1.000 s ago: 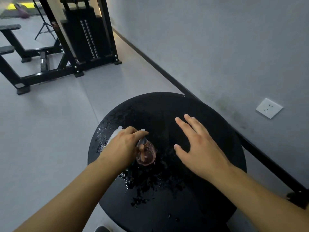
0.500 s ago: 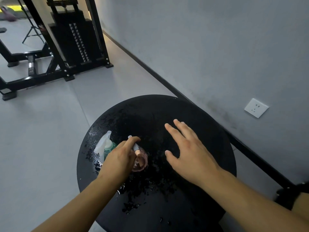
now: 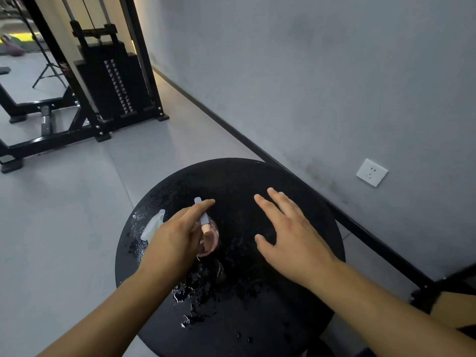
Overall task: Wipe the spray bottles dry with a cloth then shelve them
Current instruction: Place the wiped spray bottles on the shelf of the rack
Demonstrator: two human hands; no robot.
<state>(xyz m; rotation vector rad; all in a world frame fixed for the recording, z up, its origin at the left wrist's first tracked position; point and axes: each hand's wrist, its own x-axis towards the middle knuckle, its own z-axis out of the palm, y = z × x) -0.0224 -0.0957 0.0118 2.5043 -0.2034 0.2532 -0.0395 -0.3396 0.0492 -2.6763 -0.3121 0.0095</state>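
From the head camera, a round black table (image 3: 296,318) fills the lower middle of the frame, its top speckled with water droplets (image 3: 192,300) that catch the light, thickest near the left edge and toward the person. 2 spray bottles are on it. The pink spray bottle (image 3: 209,240) stands left of centre, seen from above, its pale trigger head (image 3: 201,211) pointing away from the person. The left hand (image 3: 177,235) grips this bottle at the neck, the index finger stretched forward along the trigger head and the other fingers curled round below it. Just left of that hand, a second spray bottle (image 3: 152,225) shows only its white trigger head, the rest hidden behind the left hand and wrist; whether it touches the pink one cannot be told. The right hand (image 3: 291,235) is spread flat over the table to the right of the pink bottle, fingers straight and parted, holding nothing; whether the palm touches the tabletop cannot be told. Beyond the table lies a pale grey floor (image 3: 64,215), with a black weight-stack machine (image 3: 108,81) at the upper left. A grey wall (image 3: 309,73) runs along the right, carrying a white wall socket (image 3: 371,172).
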